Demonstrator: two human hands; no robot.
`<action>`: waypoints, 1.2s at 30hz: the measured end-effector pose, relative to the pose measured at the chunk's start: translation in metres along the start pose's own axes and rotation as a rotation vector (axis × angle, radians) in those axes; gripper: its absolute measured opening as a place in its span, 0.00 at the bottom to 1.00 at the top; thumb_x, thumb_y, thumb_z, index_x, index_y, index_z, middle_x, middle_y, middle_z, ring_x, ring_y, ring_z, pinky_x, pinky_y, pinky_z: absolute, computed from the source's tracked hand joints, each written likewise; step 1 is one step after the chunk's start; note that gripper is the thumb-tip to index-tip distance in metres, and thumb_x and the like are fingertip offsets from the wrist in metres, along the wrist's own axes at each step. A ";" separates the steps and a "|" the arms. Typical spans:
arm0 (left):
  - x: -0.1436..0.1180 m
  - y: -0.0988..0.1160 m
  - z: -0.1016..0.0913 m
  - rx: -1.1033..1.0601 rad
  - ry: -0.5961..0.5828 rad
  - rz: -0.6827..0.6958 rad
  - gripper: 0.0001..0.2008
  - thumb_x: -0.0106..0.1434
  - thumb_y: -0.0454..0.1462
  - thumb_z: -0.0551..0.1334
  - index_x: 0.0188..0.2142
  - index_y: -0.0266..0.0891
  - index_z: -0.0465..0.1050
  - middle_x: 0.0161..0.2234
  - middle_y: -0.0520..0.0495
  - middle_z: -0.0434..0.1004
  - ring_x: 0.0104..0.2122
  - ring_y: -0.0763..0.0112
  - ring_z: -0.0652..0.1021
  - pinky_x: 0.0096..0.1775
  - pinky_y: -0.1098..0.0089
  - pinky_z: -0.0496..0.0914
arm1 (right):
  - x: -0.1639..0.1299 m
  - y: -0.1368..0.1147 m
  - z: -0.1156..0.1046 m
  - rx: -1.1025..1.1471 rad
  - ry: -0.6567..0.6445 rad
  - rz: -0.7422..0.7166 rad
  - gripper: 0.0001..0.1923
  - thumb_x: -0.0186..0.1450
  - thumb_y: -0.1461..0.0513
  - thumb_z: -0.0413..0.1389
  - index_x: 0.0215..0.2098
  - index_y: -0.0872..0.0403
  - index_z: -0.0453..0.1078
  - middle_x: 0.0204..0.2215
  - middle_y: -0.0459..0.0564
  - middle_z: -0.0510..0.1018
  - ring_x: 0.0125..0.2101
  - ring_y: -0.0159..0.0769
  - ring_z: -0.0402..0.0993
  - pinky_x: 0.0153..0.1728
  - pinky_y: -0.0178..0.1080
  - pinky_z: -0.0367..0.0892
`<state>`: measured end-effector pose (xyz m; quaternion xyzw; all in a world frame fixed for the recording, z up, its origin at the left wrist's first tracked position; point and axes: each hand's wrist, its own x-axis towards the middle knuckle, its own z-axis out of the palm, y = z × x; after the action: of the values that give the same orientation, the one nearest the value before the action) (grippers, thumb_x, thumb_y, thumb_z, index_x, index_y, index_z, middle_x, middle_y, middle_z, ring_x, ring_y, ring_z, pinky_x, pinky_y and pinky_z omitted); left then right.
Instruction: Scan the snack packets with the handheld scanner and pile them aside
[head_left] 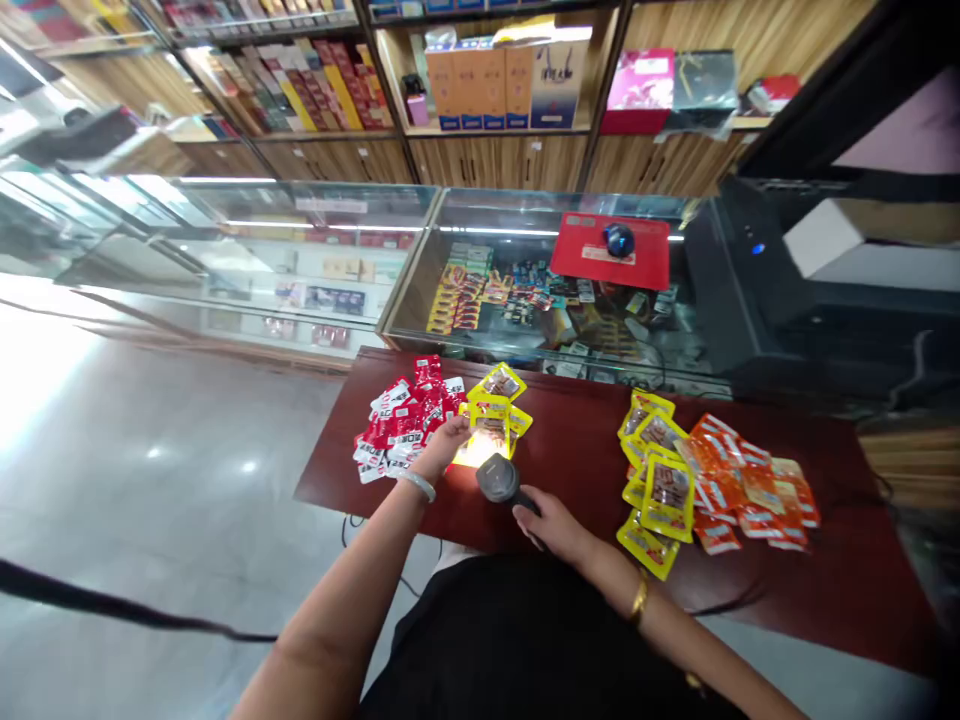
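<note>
My left hand (448, 446) pinches the left edge of a yellow snack packet (490, 420) with a clear window, held up over the brown table. A dark handheld barcode scanner (498, 479) is gripped by its handle in my right hand (551, 522). Its bright light falls on the lower part of the packet. More yellow packets (501, 382) lie just behind and beside the held one. To the left of my left hand spreads a pile of red and white packets (401, 420).
At the table's right lie a stack of yellow packets (667, 495) and a heap of orange packets (750, 485). Behind the table (574, 440) stands a glass display case (420, 250), with a red mat (577, 265) and a dark mouse (619, 240) on top. A dark cabinet (765, 330) borders it on the right.
</note>
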<state>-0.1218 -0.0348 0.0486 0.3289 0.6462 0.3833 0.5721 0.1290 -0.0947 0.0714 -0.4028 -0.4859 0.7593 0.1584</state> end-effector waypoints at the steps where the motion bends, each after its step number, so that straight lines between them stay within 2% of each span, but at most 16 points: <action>1: -0.003 -0.003 -0.007 -0.025 0.015 0.011 0.19 0.49 0.48 0.72 0.28 0.38 0.68 0.23 0.55 0.69 0.24 0.77 0.68 0.29 0.74 0.62 | 0.006 -0.002 0.004 0.004 -0.012 0.009 0.30 0.62 0.39 0.56 0.44 0.54 0.66 0.18 0.36 0.66 0.13 0.25 0.58 0.15 0.30 0.54; 6: -0.010 -0.020 -0.032 -0.080 0.029 -0.001 0.17 0.49 0.46 0.71 0.28 0.38 0.68 0.23 0.54 0.70 0.25 0.76 0.69 0.29 0.74 0.62 | 0.024 -0.008 0.017 -0.048 -0.035 0.062 0.31 0.60 0.38 0.57 0.45 0.54 0.67 0.17 0.37 0.68 0.12 0.26 0.59 0.14 0.31 0.54; 11: -0.005 -0.032 -0.047 -0.062 0.015 -0.013 0.17 0.49 0.47 0.70 0.27 0.39 0.67 0.22 0.55 0.69 0.22 0.77 0.67 0.27 0.74 0.60 | 0.031 -0.014 0.023 -0.163 -0.034 0.058 0.32 0.61 0.39 0.58 0.48 0.56 0.68 0.19 0.39 0.70 0.15 0.27 0.63 0.16 0.31 0.57; 16: -0.004 -0.031 -0.052 -0.059 -0.018 0.000 0.19 0.48 0.48 0.71 0.26 0.38 0.67 0.20 0.56 0.69 0.22 0.77 0.68 0.27 0.74 0.61 | 0.036 -0.021 0.029 -0.204 -0.016 0.062 0.34 0.60 0.39 0.59 0.51 0.56 0.67 0.18 0.38 0.71 0.15 0.27 0.63 0.17 0.31 0.59; 21: -0.008 -0.033 -0.052 -0.088 0.023 0.025 0.16 0.51 0.46 0.69 0.28 0.38 0.70 0.23 0.53 0.72 0.22 0.76 0.70 0.27 0.73 0.64 | 0.038 -0.024 0.036 -0.145 -0.029 0.074 0.35 0.58 0.37 0.58 0.47 0.56 0.65 0.18 0.37 0.69 0.15 0.26 0.62 0.16 0.30 0.57; 25: -0.006 -0.037 -0.053 -0.068 0.008 0.022 0.15 0.51 0.46 0.69 0.28 0.38 0.69 0.22 0.53 0.71 0.22 0.75 0.69 0.27 0.73 0.64 | 0.036 -0.023 0.040 -0.113 -0.033 0.098 0.35 0.58 0.36 0.57 0.46 0.55 0.64 0.18 0.36 0.68 0.14 0.25 0.60 0.15 0.30 0.55; 28: -0.002 -0.041 -0.056 0.083 0.037 0.048 0.13 0.55 0.44 0.67 0.28 0.38 0.70 0.22 0.53 0.72 0.24 0.74 0.70 0.29 0.73 0.65 | 0.034 -0.021 0.040 -0.137 -0.015 0.094 0.35 0.58 0.36 0.56 0.47 0.55 0.63 0.18 0.36 0.68 0.13 0.25 0.60 0.15 0.30 0.55; 32: -0.003 -0.037 -0.063 0.594 0.127 0.026 0.08 0.62 0.40 0.60 0.32 0.38 0.73 0.27 0.48 0.76 0.28 0.69 0.73 0.32 0.71 0.64 | 0.029 -0.018 0.035 -0.164 0.029 0.093 0.36 0.58 0.35 0.56 0.48 0.55 0.63 0.18 0.37 0.68 0.14 0.25 0.59 0.15 0.30 0.55; 34: -0.007 -0.032 -0.065 0.803 0.107 -0.016 0.08 0.64 0.40 0.59 0.34 0.39 0.75 0.31 0.46 0.79 0.30 0.67 0.75 0.33 0.70 0.64 | 0.024 -0.018 0.031 -0.168 0.061 0.090 0.36 0.59 0.35 0.55 0.48 0.56 0.63 0.19 0.38 0.68 0.14 0.25 0.59 0.15 0.30 0.55; 36: -0.011 -0.027 -0.065 0.915 0.072 -0.060 0.09 0.64 0.40 0.59 0.37 0.39 0.76 0.34 0.44 0.81 0.34 0.64 0.77 0.34 0.69 0.64 | 0.017 -0.016 0.025 -0.162 0.087 0.089 0.36 0.59 0.35 0.55 0.48 0.56 0.64 0.19 0.38 0.68 0.15 0.26 0.59 0.15 0.30 0.55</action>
<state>-0.1846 -0.0655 0.0341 0.5151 0.7778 0.0530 0.3562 0.0962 -0.0913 0.0828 -0.4681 -0.5200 0.7056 0.1121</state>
